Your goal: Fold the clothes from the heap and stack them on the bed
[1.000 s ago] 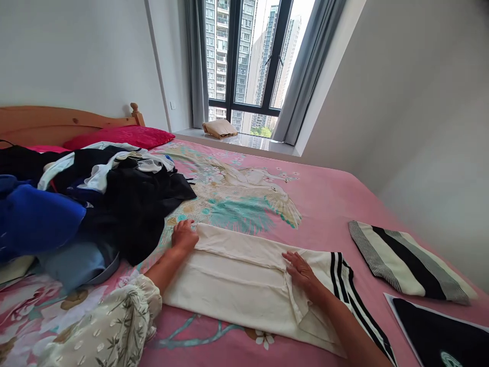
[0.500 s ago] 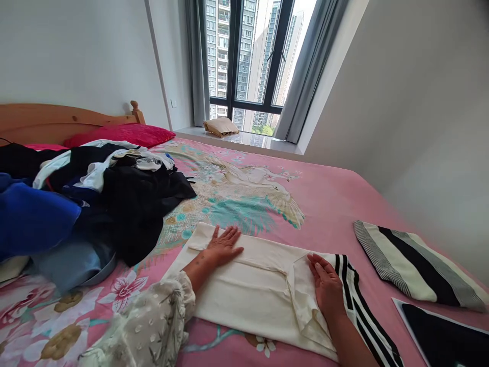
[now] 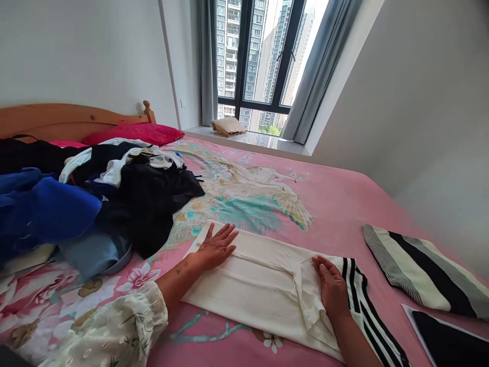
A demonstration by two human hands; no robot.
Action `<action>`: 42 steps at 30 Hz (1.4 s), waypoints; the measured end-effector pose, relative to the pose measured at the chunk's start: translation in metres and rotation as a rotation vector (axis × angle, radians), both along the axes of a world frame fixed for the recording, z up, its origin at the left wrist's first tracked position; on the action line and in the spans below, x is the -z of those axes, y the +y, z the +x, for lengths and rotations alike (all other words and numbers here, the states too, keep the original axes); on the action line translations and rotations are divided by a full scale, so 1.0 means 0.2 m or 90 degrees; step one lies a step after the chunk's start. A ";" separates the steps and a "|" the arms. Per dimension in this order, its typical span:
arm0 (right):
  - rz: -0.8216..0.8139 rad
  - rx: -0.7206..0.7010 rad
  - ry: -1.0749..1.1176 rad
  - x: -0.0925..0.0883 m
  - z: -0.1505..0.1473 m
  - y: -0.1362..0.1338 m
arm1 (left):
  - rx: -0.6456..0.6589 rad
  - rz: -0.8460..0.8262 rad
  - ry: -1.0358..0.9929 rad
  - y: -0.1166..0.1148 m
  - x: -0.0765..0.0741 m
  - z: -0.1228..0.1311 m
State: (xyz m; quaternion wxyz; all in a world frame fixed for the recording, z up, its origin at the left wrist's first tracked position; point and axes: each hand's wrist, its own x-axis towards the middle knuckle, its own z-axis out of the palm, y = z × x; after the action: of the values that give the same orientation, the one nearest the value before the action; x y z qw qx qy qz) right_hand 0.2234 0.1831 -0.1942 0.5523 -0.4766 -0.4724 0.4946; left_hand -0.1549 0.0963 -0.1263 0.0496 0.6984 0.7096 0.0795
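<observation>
A cream-white shirt (image 3: 263,285) with black stripes along its sleeve lies on the bed, its side folded inward in a long strip. My left hand (image 3: 218,248) rests palm down near the shirt's left end, fingers spread and pressing on the cloth. Toward the striped end, my right hand (image 3: 331,285) lies on the fabric beside a crumpled fold, its fingers stretched out close together. Neither hand grips the shirt.
A heap of dark clothes (image 3: 153,199) with a blue garment (image 3: 57,204) covers the left side. At right lie a folded striped garment (image 3: 420,265) and a folded black one (image 3: 451,336). A red pillow (image 3: 137,133) sits by the wooden headboard (image 3: 69,118).
My left hand has slid a little leftward along the shirt toward its end. My right hand stays about where it was on the cloth. The whole view has shifted slightly.
</observation>
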 end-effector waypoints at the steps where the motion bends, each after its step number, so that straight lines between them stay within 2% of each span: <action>1: -0.011 0.000 0.023 0.00 0.00 0.00 | 0.024 -0.027 -0.005 -0.01 0.02 0.00; 3: -0.042 0.012 0.080 0.00 -0.01 0.00 | -0.035 -0.067 -0.007 -0.02 0.03 -0.06; 6: -0.049 0.026 0.104 -0.01 -0.02 0.01 | -0.161 -0.055 0.008 -0.02 0.00 -0.17; 8: -0.049 0.032 0.110 -0.02 -0.03 0.01 | -0.176 -0.034 0.019 -0.01 -0.03 -0.14; 9: -0.049 0.031 0.114 -0.02 -0.03 0.01 | -0.152 -0.022 0.020 0.00 -0.04 -0.09; 11: -0.045 0.031 0.117 -0.04 -0.04 0.02 | -0.046 0.005 0.011 0.00 -0.04 0.05; 13: -0.039 0.030 0.109 -0.06 -0.05 0.03 | 0.051 0.008 -0.012 -0.01 -0.01 0.20; 14: -0.038 0.029 0.100 -0.08 -0.05 0.03 | 0.073 -0.005 -0.024 -0.01 0.01 0.26; 16: -0.038 0.021 0.079 -0.11 -0.06 0.02 | 0.059 -0.044 -0.042 -0.01 0.06 0.32; 19: -0.037 -0.009 0.038 -0.15 -0.05 -0.06 | 0.004 -0.067 -0.043 0.01 0.09 0.34; 22: -0.035 -0.051 -0.014 -0.19 0.00 -0.20 | -0.061 -0.046 -0.042 0.00 0.08 0.38; 23: -0.036 -0.066 -0.048 -0.21 0.03 -0.24 | -0.058 -0.029 -0.051 -0.02 0.07 0.42; 24: -0.040 -0.072 -0.090 -0.23 0.07 -0.27 | -0.032 -0.008 -0.065 -0.04 0.05 0.47; 26: -0.056 -0.043 -0.170 -0.29 0.17 -0.28 | 0.085 0.042 -0.095 -0.10 0.02 0.62; 29: -0.098 0.053 -0.209 -0.39 0.35 -0.18 | 0.283 0.095 -0.109 -0.16 -0.02 0.89; 31: -0.142 0.079 -0.208 -0.43 0.45 -0.08 | 0.342 0.108 -0.105 -0.16 -0.03 1.05; 35: -0.245 0.044 -0.225 -0.41 0.57 0.03 | 0.341 0.081 -0.137 -0.08 -0.05 1.25; 39: -0.272 -0.012 -0.257 -0.38 0.60 0.03 | 0.317 0.053 -0.176 -0.05 -0.08 1.28; 42: -0.247 -0.029 -0.278 -0.37 0.60 0.03 | 0.310 0.062 -0.132 -0.08 -0.11 1.27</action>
State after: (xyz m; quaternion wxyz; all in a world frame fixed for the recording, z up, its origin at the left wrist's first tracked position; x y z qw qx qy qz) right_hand 0.3436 0.1886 -0.1195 0.3252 -0.6578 -0.4873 0.4734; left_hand 0.1001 0.0808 -0.1035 0.1055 0.8383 0.5071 0.1703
